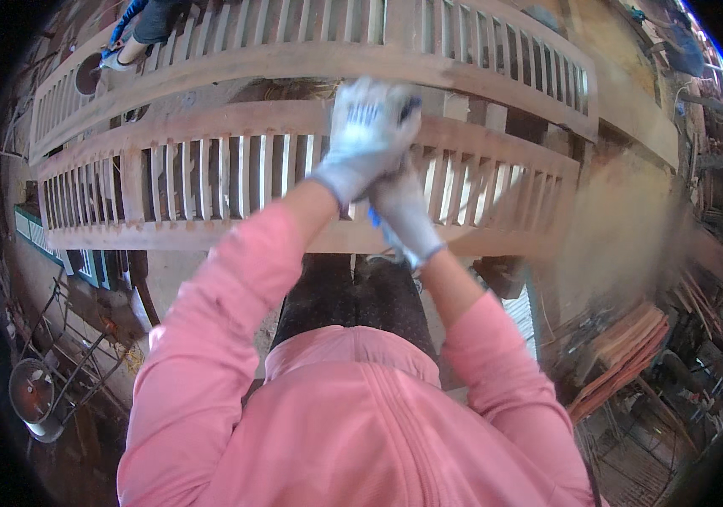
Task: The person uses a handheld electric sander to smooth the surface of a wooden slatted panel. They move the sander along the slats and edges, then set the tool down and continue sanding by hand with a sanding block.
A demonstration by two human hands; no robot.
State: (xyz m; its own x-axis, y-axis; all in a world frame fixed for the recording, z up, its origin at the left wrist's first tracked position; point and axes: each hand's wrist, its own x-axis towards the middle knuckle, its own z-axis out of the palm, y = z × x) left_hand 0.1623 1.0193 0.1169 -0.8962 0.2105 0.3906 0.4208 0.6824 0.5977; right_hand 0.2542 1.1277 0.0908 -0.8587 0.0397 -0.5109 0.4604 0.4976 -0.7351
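My left hand (366, 127), in a white and grey work glove, is over the near slatted wooden panel (209, 237). It is blurred by motion, its fingers curled, and a small dark part (413, 107) shows beside them; what it grips cannot be made out. Just below and to its right is my right hand (405, 211), gloved alike, with a blue patch at its edge. The left hand and wrist cover its fingers. The panel is a long, curved reddish-brown frame with upright slats, lying across in front of me.
Beyond it lies a second slatted panel (311, 61), with another person's gloved hand (115, 61) at its left end. A hazy, dusty area spreads at the right. Stacked boards (623, 359) lie lower right. A round fan-like thing (32, 390) stands lower left, near a green-edged piece (32, 228).
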